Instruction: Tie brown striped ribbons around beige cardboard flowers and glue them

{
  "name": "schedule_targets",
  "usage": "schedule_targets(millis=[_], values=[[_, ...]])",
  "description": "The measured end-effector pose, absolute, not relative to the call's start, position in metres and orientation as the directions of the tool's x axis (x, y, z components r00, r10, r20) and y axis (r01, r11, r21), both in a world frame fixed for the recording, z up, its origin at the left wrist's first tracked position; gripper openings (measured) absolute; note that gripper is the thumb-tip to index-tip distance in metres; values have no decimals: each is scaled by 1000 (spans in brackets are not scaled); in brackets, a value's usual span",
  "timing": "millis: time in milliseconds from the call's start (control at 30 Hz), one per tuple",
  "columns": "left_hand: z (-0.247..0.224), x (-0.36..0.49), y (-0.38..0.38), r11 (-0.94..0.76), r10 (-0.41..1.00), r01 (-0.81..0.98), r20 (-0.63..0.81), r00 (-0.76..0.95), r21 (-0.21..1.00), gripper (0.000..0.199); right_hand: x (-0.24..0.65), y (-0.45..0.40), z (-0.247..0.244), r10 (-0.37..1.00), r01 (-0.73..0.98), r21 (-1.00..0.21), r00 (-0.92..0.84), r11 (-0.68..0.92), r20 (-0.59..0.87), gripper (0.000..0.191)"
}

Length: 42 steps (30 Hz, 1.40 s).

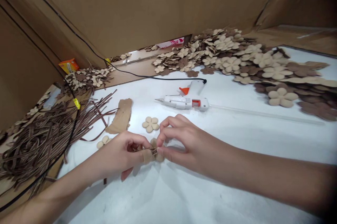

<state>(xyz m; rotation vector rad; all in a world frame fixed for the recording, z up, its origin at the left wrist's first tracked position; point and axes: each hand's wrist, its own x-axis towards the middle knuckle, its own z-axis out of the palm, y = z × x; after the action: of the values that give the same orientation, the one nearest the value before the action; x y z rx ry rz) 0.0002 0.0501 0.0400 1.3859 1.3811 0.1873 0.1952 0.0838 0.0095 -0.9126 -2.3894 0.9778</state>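
Between my hands is a tan fabric flower (159, 158), partly covered by my fingers. A narrow brown striped strip (154, 151) lies across its middle. My left hand (129, 151) is closed, its thumb and fingers pinching the flower and strip from the left. From the right, my right hand (177, 138) pinches at the flower by the strip's end; its fingertips hide the exact contact. A dark strip end (105, 181) shows below my left wrist. Just beyond my hands lies a cream padded flower (150, 124), and another cream flower (103, 141) is partly behind my left hand.
A white glue gun (179, 101) lies ahead, a clear glue stick (263, 113) extending right from it. Its black cable (137, 74) runs left. Brown strips (39, 140) heap at left, flowers (226, 54) at back right. A torn cardboard piece (120, 117) lies nearby.
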Motion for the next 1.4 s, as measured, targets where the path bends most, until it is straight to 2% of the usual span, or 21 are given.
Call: schedule_targets(millis=[167, 467, 667, 933, 1133, 1400], values=[[33, -4, 50, 294, 779, 597, -549, 304, 747, 33, 193, 85, 7, 696, 396, -761, -711, 514, 101, 9], [44, 3, 51, 293, 782, 620, -555, 283, 728, 23, 192, 84, 11, 737, 403, -798, -671, 448, 75, 9], [42, 1, 49, 293, 784, 599, -546, 296, 745, 27, 191, 86, 12, 734, 385, -820, -676, 424, 63, 8], [43, 0, 50, 320, 782, 591, -559, 277, 741, 24, 193, 88, 11, 737, 398, -873, -673, 281, -70, 15], [38, 2, 51, 328, 795, 558, -542, 273, 762, 20, 189, 89, 2, 758, 389, -835, -650, 389, 51, 10], [34, 12, 48, 297, 821, 593, -517, 242, 749, 19, 187, 88, 3, 747, 430, -799, -664, 421, 37, 9]])
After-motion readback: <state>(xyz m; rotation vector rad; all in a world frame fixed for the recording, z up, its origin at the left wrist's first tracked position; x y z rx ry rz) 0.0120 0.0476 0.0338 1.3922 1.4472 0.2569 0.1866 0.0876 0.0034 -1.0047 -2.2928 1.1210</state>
